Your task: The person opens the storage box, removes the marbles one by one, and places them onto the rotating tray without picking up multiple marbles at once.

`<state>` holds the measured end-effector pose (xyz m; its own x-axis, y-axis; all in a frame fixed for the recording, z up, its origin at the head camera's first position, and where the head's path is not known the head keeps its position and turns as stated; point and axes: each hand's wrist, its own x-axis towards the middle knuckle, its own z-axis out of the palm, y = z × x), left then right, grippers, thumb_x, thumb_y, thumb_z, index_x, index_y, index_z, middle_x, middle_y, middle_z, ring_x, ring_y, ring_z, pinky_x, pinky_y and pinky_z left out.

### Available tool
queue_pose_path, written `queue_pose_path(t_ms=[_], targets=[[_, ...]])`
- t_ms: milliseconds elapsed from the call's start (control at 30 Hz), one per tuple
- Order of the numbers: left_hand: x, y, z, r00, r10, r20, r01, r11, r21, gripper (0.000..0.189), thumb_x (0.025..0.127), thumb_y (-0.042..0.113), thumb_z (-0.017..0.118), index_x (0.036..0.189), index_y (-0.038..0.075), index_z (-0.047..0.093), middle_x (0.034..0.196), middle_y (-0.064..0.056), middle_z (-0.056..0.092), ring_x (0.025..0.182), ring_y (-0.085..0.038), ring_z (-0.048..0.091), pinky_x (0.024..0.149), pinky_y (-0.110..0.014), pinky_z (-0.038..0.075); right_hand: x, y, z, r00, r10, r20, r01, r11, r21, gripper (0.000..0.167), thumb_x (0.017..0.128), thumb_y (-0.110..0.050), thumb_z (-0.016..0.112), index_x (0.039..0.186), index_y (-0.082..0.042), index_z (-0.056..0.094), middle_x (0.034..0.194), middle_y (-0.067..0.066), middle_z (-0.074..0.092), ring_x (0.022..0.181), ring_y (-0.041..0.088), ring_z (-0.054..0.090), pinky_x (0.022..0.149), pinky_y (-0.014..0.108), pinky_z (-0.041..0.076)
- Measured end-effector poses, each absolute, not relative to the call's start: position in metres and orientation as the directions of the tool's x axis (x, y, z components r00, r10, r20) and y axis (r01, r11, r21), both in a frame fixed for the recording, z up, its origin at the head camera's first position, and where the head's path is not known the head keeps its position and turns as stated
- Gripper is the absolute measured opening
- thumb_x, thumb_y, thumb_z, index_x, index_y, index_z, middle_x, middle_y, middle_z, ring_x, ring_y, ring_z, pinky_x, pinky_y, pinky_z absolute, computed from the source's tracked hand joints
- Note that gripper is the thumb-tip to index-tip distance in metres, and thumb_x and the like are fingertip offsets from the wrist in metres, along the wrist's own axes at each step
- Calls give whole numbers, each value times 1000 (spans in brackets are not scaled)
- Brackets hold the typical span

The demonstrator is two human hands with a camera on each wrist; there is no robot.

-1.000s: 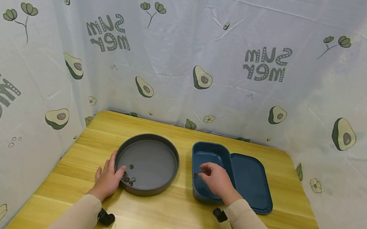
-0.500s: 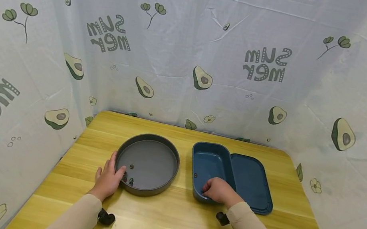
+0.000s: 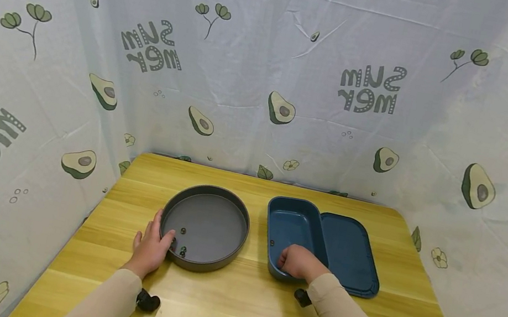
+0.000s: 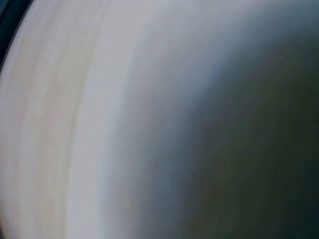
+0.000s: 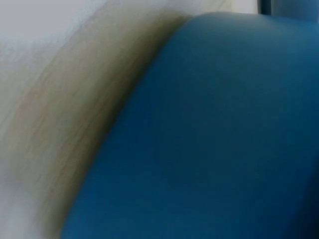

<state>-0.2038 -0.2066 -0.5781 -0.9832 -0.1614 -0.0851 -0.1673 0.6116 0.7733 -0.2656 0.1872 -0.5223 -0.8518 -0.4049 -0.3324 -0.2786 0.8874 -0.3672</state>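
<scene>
My left hand holds the left rim of a round dark grey pan in the head view, thumb over the edge and fingers along the outside. Several small glass marbles lie in the pan near that thumb. Within the near end of a deep blue rectangular box, my right hand reaches down with its fingers bent. Those fingertips are hidden, and I cannot tell whether they hold something. One dark marble lies by the box's left wall. Blurred blue plastic fills much of the right wrist view.
A flat blue lid lies against the box's right side. Everything stands on a yellow wood-grain table. White cloth printed with avocados hangs behind and at both sides. Dark wrist devices stick out beneath both forearms.
My right hand has dropped toward the box's near end, and its fingers have bent more. A few marbles have rolled slightly in the pan. My left hand stays at the rim.
</scene>
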Motion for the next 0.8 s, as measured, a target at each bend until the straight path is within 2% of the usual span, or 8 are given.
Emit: queue_pose_path(t_ms=[133, 233, 333, 467, 633, 800], targets=[[-203, -206, -579, -984, -161, -76, -160, 605, 780, 76, 112, 38, 44, 171, 15, 0, 174, -26, 14, 161, -49, 15, 125, -71, -10, -267, 186, -521, -851, -408, -332, -283, 887, -365, 11, 94, -6, 73, 91, -12, 82, 92, -1, 77, 84, 14, 66, 83, 36, 60], [-203, -205, -580, -985, -163, -54, -143, 601, 786, 77, 111, 37, 44, 171, 13, 2, 173, -29, 16, 159, -53, 15, 124, -72, -9, -268, 188, -520, -848, -393, -354, -262, 893, -365, 12, 93, -7, 73, 83, -12, 79, 82, -3, 72, 76, 13, 61, 73, 32, 55], [-203, -205, -581, -986, -164, -36, -128, 595, 793, 77, 111, 36, 45, 170, 12, 2, 172, -31, 17, 158, -55, 16, 123, -74, -9, -270, 192, -518, -834, -401, -378, -267, 894, -359, 25, 93, -8, 72, 69, -14, 67, 68, -5, 57, 64, 13, 48, 63, 28, 40], [-203, -206, -580, -986, -160, -55, -141, 601, 787, 77, 112, 36, 45, 171, 13, 1, 173, -29, 16, 159, -53, 17, 124, -73, -9, -271, 195, -521, -808, -461, -367, -335, 872, -357, 43, 96, -10, 69, 60, -19, 48, 60, -6, 38, 59, 12, 34, 61, 26, 29], [-205, -207, -582, -984, -156, -85, -163, 604, 780, 77, 113, 37, 44, 171, 16, -2, 175, -25, 13, 161, -49, 11, 125, -70, -12, -269, 191, -525, -810, -494, -316, -390, 856, -340, 50, 98, -9, 69, 58, -21, 41, 60, -7, 32, 60, 11, 32, 64, 25, 30], [-206, -207, -583, -984, -163, -74, -159, 597, 786, 77, 112, 36, 45, 171, 15, 0, 174, -26, 14, 161, -50, 13, 125, -70, -11, -268, 186, -526, -826, -476, -300, -357, 856, -375, 53, 97, -5, 67, 57, -22, 37, 59, -7, 28, 60, 12, 28, 64, 26, 28]])
